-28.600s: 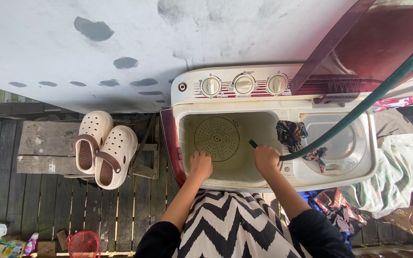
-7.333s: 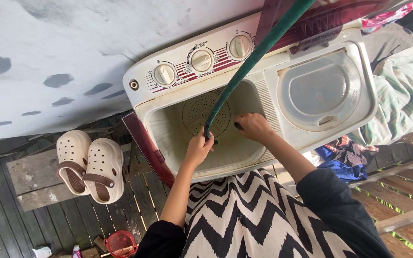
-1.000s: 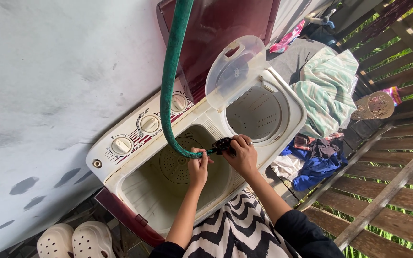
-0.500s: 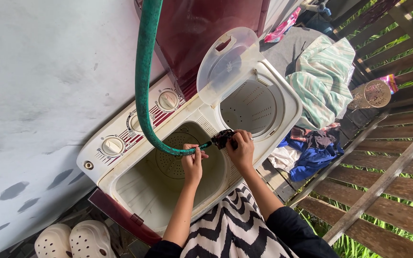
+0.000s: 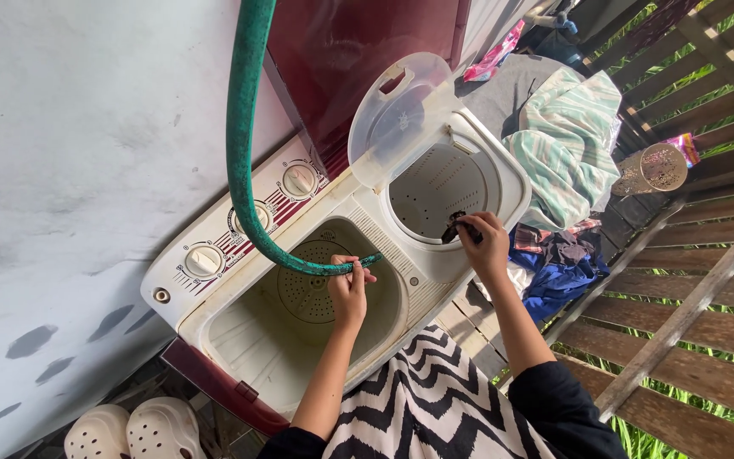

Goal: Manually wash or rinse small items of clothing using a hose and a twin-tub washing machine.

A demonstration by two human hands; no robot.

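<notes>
My left hand grips the green hose at centre frame; my right hand pinches a dark item over the spin drum. Keep the hose end inside the wash tub.

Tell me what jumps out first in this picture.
A thick green hose loops down from the top of the picture, its end pinched in the left hand over the open wash tub. To the right, the right hand holds a small dark object at the spin tub, under its raised clear lid.

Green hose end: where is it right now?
Head view, centre: the green hose end sits in the left hand, over the wash tub, left of the spin tub.
</notes>
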